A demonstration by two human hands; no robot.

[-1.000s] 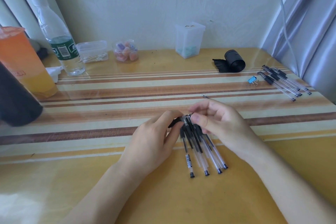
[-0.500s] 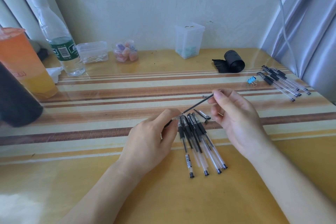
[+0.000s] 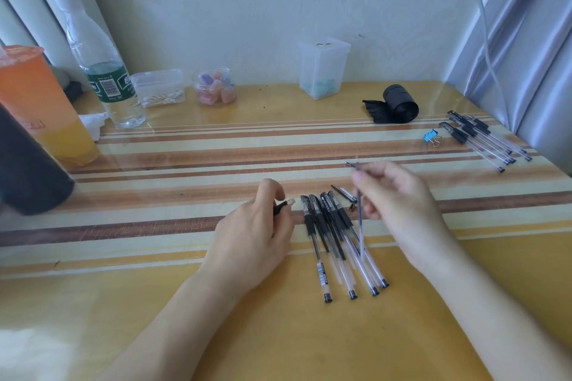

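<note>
Nearest me, both bare forearms reach in over the yellow tabletop. Between them lies a fan of four clear pens, their black end plugs pointing toward the person and their capped ends gathered together farther off.

The left hand rests just left of the fan. Its grip is curled round a pen barrel, of which only the black sleeve and a pale open end poke out past the thumb; the forefinger is lifted clear above it. The right hand is on the other side of the fan, its grip pinched shut on a thin refill between thumb and fingertips. The refill hangs nearly upright and crosses the right edge of the fan; it is blurred, so I cannot tell whether it touches the pens.

Just beyond the fan, beside the right hand, lie a few small loose pen parts, and a pointed metal tip shows past the right knuckles.

Farther off to the right are a blue binder clip and a second bunch of pens. A black roll lies behind them. Along the wall stand a tall clear box, a small tub of coloured pieces, a flat box of cotton swabs, a water bottle and an orange drink cup.
</note>
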